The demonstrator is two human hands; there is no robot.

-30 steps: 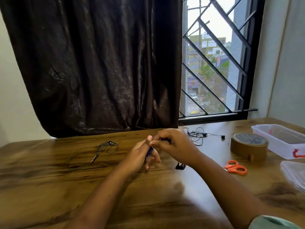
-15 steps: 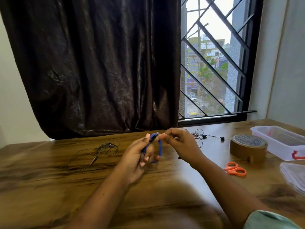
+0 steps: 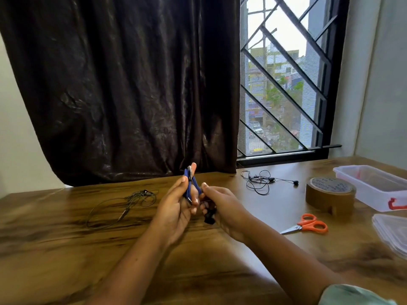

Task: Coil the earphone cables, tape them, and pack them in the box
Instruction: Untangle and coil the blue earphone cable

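From the head camera, the person is holding both hands up over the middle of the wooden table (image 3: 66, 267); the left hand (image 3: 176, 210) is gripping the blue earphone cable (image 3: 189, 187), its fingers curling round a narrow upright loop of it while the thumb is pointing upward behind the loop's top; the right hand (image 3: 224, 208) is sitting just beside it, touching it, with fingers curled and pinching the cable's lower end, though exactly which fingers are closing on it cannot be told; a black end piece (image 3: 209, 217) is hanging below the right hand's fingers. The blue cable is thus sitting between the two hands, above the tabletop and well apart from the box.

To the left, a grey set of earphones (image 3: 123, 205) is lying loose on the table in wide untidy loops; beyond the right hand, near the window, a black set of earphones (image 3: 262, 181) is lying tangled, one bud trailing off to the right. A roll of brown tape (image 3: 330, 194) is standing on the table's right side, with orange-handled scissors (image 3: 308, 225) lying nearer to the person; the clear plastic box (image 3: 374, 188) is sitting open just beyond the tape, a red clip showing on its side, and its clear lid (image 3: 394, 234) is lying at the right edge.

A dark curtain (image 3: 123, 84) is hanging behind the table; a barred window (image 3: 284, 89) is showing buildings and trees outside.
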